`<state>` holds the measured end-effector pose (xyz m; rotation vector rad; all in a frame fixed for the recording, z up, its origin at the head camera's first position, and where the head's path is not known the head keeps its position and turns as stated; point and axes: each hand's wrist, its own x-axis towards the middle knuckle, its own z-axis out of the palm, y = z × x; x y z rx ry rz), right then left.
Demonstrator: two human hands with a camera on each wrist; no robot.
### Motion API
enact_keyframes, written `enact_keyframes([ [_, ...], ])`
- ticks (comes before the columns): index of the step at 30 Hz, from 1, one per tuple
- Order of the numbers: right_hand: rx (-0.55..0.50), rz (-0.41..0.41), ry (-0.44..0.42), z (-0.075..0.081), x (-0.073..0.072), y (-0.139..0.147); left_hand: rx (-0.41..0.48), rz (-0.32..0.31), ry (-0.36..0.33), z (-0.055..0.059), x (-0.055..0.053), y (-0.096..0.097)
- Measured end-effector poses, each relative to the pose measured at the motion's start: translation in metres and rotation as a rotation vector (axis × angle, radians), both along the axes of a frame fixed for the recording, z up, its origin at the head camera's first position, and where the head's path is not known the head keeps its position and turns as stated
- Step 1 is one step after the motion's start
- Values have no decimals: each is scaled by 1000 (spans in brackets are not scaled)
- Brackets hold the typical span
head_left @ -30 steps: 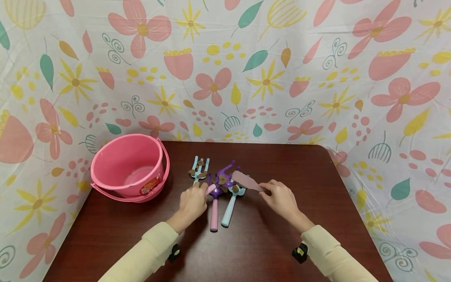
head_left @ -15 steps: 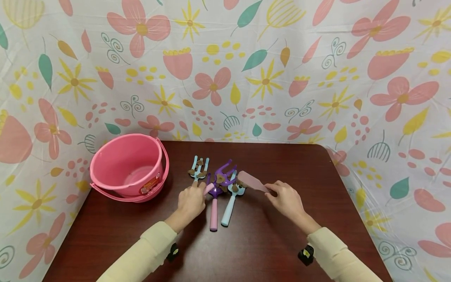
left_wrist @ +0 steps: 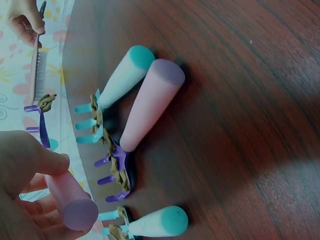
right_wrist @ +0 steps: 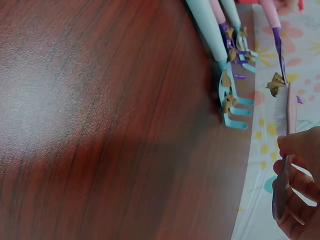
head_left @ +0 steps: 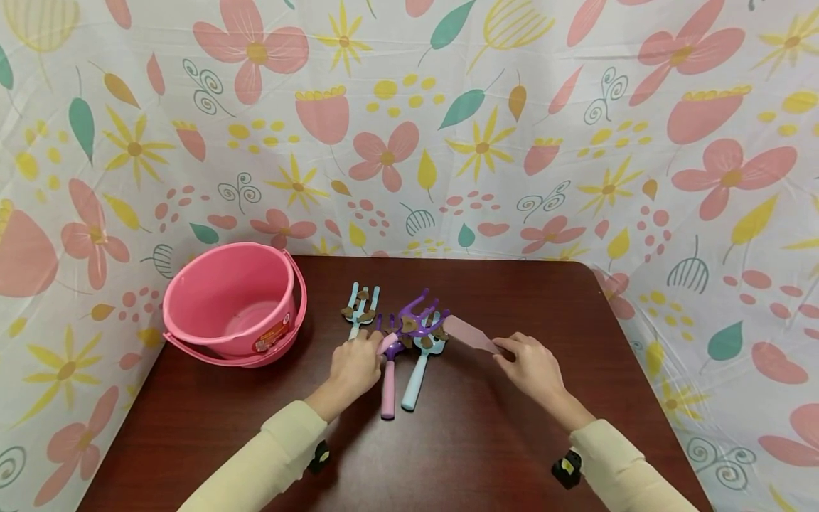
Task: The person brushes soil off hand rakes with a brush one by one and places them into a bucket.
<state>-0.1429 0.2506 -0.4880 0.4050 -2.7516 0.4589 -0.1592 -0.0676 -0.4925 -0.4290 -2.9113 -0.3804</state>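
Observation:
In the head view my left hand (head_left: 354, 366) grips the pink handle of a toy garden fork (left_wrist: 72, 202) with purple tines, raised over the other forks. A brown clump (right_wrist: 275, 84) clings to its head. My right hand (head_left: 530, 366) pinches the dark handle of a pink brush (right_wrist: 292, 107) with white bristles. The bristle end meets the purple tines by the clump. Below lie a second purple fork with a pink handle (head_left: 388, 391), a light blue fork (head_left: 416, 384) beside it, and another light blue fork (head_left: 357, 306) further left, all bearing brown clumps.
A pink bucket (head_left: 233, 295) with its handle lowered stands at the table's back left. The dark wooden table (head_left: 448, 448) ends at the back against a floral cloth (head_left: 409, 128), which also hangs along both sides.
My right hand has drawn the brush to the right, away from the middle of the raised fork to its tine tips. The fork has swayed slightly left, then right. The lying forks stayed put.

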Motion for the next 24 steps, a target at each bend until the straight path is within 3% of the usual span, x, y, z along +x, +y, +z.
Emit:
enact_keyframes([
  [15,-18,-40,7,-2,9,19,6,-40,15,1,3,8],
  [24,-24,-43,40,-4,5,22,-15,-26,-6,-3,3,7],
])
